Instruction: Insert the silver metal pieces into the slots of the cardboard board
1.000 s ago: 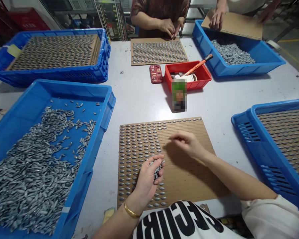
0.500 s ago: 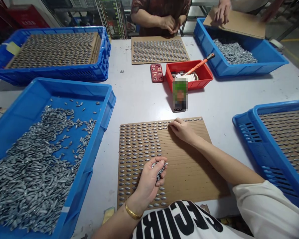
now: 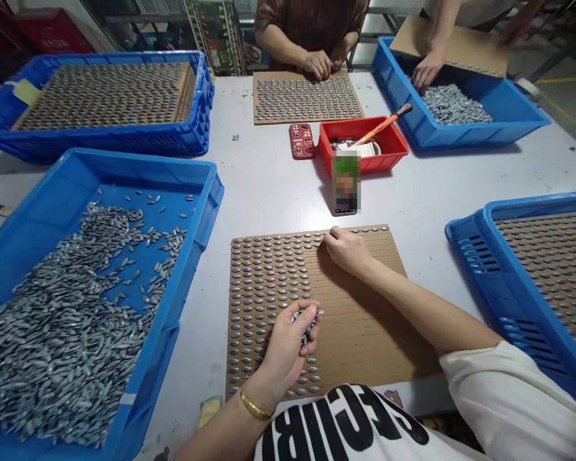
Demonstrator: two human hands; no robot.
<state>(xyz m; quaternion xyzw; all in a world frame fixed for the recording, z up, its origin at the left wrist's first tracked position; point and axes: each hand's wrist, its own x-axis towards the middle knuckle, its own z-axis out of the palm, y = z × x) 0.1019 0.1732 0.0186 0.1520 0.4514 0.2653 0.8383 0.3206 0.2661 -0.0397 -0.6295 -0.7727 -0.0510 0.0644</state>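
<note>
In the head view, the person's left hand (image 3: 284, 342) is holding a handful of small grey pieces (image 3: 307, 334) at the lower middle of the frame, and its fingers are curling firmly around them. The right hand (image 3: 327, 242) is resting with bunched fingertips near the upper edge of the cardboard sheet (image 3: 365, 330); whether it is gripping a piece, one cannot tell, because the hand is hiding this place. The cardboard sheet is lying in the lower middle of the frame, and rows of such pieces are covering its left part and its top edge. At the lower left, a blue tray (image 3: 148, 171) is containing many loose pieces. Above the cardboard sheet, a phone (image 3: 346, 182) is standing just before a red box (image 3: 386, 162). In the upper right, a co-worker's hand (image 3: 428, 69) is hanging inside another blue tray (image 3: 494, 133).
</note>
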